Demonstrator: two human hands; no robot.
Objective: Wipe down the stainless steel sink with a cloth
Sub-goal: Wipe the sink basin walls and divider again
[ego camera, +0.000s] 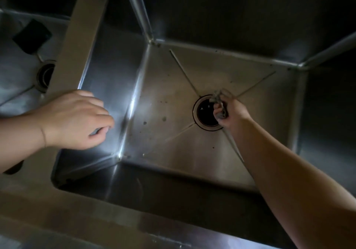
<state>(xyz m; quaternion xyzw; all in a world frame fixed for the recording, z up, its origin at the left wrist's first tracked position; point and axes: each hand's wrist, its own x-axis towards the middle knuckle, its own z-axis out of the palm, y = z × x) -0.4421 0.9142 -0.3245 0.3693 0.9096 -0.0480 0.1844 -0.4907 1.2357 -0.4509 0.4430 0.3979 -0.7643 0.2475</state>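
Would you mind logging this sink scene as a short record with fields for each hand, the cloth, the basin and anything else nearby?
right hand: right hand grips the grey cloth at the rim of the drain
left hand: left hand holds nothing, fingers loosely curled, by the divider between the basins
basin: stainless steel sink, floor flecked with small dark spots
cloth state: bunched up, partly hidden in the hand
other: second basin at left with its own drain and a dark object, not identifiable
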